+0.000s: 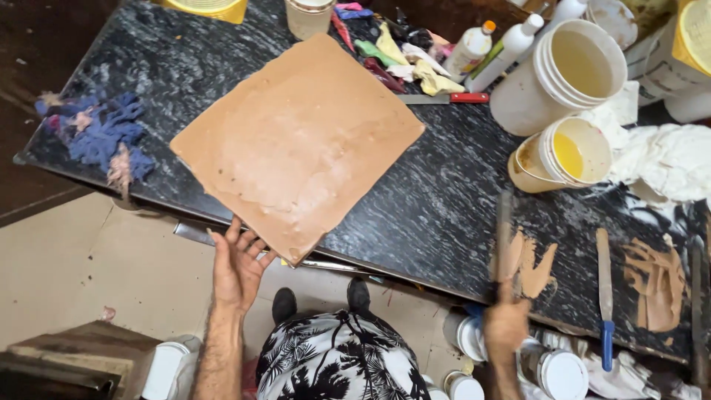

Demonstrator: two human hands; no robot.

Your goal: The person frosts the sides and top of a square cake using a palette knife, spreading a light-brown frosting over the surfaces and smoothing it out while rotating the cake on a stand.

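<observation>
Seen from above: left hand (237, 268), fingers spread, touching the near corner of a tan square slab (296, 144) overhanging the near edge of the black worktop (429, 207). Right hand (506, 326) closed round the handle of a smeared spatula (503, 235), blade over tan paste (529, 263) at the near edge. Crowding the far right corner: white buckets (566, 74), squeeze bottles (489, 48), crumpled rags (404, 59), a red-handled knife (444, 98). Blue-handled knife (605, 296) beside more paste at the right; blue rags (100, 137) on the left edge.
</observation>
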